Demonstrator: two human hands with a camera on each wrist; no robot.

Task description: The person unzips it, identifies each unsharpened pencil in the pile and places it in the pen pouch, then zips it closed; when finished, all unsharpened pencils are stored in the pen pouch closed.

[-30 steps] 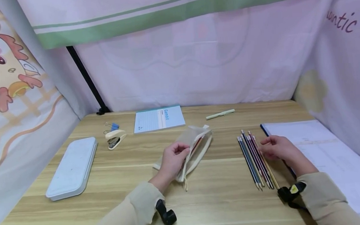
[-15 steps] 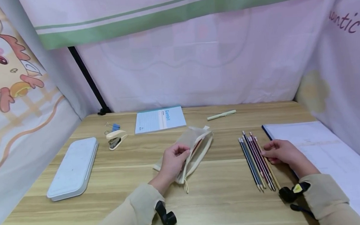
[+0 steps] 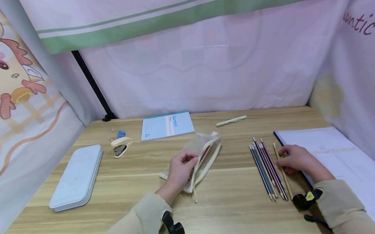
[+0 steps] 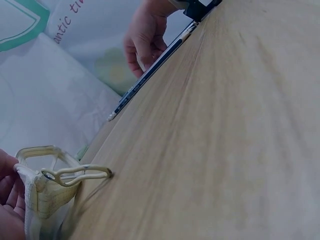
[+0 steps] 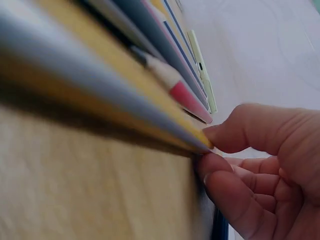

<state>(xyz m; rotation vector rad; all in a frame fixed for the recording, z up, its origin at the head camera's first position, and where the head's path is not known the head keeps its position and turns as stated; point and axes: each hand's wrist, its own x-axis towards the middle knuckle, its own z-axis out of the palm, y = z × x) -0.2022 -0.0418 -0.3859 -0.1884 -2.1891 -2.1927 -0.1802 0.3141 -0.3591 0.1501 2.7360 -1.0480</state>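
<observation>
Head view is showing the left hand gripping the open edge of a beige pencil pouch, which is lying at the table's centre. Toward 3 o'clock from the pouch, the right hand is pinching a yellow pencil between thumb and fingers, at the right edge of a row of pencils. A notebook is lying toward 12 o'clock, a white case toward 9 o'clock.
</observation>
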